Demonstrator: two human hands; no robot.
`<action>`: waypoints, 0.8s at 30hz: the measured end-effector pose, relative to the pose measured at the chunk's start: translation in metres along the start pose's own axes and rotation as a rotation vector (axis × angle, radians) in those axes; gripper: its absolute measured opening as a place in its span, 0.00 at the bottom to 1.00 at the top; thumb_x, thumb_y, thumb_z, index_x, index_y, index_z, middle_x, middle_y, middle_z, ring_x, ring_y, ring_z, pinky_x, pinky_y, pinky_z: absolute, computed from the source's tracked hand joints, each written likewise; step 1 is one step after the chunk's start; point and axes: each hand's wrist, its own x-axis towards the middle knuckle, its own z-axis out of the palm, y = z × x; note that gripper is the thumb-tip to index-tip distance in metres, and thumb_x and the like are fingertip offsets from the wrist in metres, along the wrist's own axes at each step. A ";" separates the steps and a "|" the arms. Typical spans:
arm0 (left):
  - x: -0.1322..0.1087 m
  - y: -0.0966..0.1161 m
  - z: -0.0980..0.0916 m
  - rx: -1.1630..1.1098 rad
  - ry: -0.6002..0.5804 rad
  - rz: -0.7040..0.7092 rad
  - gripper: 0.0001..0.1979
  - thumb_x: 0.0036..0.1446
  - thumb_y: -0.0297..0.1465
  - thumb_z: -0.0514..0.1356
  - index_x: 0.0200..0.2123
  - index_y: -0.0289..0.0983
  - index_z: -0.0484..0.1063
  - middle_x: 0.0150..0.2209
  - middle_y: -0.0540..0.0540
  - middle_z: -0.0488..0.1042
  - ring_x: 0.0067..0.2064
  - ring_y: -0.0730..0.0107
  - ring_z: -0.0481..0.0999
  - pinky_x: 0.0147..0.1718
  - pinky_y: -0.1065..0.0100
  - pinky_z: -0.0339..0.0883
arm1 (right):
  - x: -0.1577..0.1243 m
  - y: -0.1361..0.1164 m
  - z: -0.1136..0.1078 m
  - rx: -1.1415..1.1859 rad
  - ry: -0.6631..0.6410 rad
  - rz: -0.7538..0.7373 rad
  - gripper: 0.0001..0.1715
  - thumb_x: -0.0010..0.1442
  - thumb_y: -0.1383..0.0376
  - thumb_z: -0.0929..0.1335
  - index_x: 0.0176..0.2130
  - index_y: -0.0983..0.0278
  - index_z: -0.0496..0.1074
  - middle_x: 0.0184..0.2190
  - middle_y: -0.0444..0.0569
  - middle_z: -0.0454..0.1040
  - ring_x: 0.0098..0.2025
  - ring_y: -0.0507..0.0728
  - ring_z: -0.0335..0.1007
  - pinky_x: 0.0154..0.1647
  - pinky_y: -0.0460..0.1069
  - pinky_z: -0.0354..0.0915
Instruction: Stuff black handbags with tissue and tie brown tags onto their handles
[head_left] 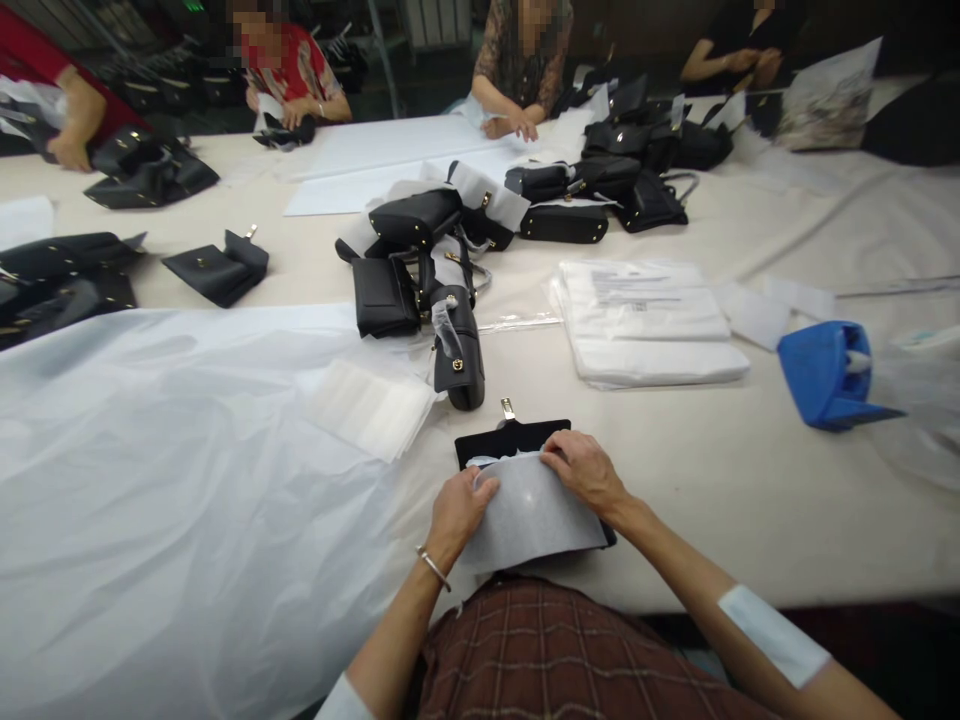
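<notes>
A black handbag (513,438) lies at the table's near edge, its flap folded back and a gold clasp (508,408) pointing away from me. Over its front is a translucent white sheet of tissue paper (529,515). My left hand (459,512) pinches the sheet's left upper corner between thumb and fingers. At the sheet's right upper edge, by the bag's opening, my right hand (585,468) grips the paper. Crumpled white wrapping shows in the opening. The sheet hides most of the bag's body.
Several black handbags (386,295) are heaped ahead. Left of me lie a stack of white sheets (375,405) and wide plastic film (187,480). Flat plastic bags (652,330) and a blue tape dispenser (829,375) are to the right. Co-workers (517,100) work across the table.
</notes>
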 end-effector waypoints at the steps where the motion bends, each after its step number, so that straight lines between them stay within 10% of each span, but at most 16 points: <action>1: 0.001 0.000 0.000 0.008 -0.002 0.002 0.11 0.58 0.41 0.55 0.32 0.40 0.71 0.34 0.45 0.78 0.37 0.60 0.76 0.34 0.66 0.58 | 0.001 0.003 0.001 0.023 -0.001 -0.007 0.06 0.63 0.64 0.66 0.34 0.60 0.70 0.33 0.46 0.74 0.39 0.57 0.68 0.46 0.55 0.63; 7: 0.001 0.003 0.001 0.083 0.023 0.003 0.12 0.57 0.41 0.55 0.31 0.40 0.71 0.34 0.43 0.79 0.37 0.57 0.76 0.32 0.65 0.56 | 0.000 -0.004 -0.008 0.001 0.050 -0.042 0.08 0.63 0.65 0.66 0.42 0.61 0.72 0.41 0.50 0.76 0.45 0.61 0.70 0.49 0.59 0.67; 14: 0.001 0.002 0.004 0.091 0.036 0.019 0.12 0.58 0.40 0.54 0.31 0.40 0.71 0.33 0.44 0.79 0.35 0.59 0.76 0.32 0.66 0.57 | -0.050 -0.055 0.017 -0.153 -0.020 -0.562 0.30 0.66 0.63 0.63 0.65 0.65 0.59 0.64 0.52 0.65 0.69 0.62 0.51 0.69 0.63 0.53; 24: 0.006 -0.027 -0.007 -0.301 0.064 -0.004 0.16 0.48 0.46 0.59 0.26 0.39 0.65 0.23 0.53 0.68 0.28 0.68 0.66 0.29 0.68 0.57 | -0.060 -0.032 0.040 -0.226 -0.026 -0.576 0.39 0.64 0.61 0.66 0.68 0.65 0.51 0.68 0.53 0.57 0.72 0.64 0.44 0.70 0.65 0.52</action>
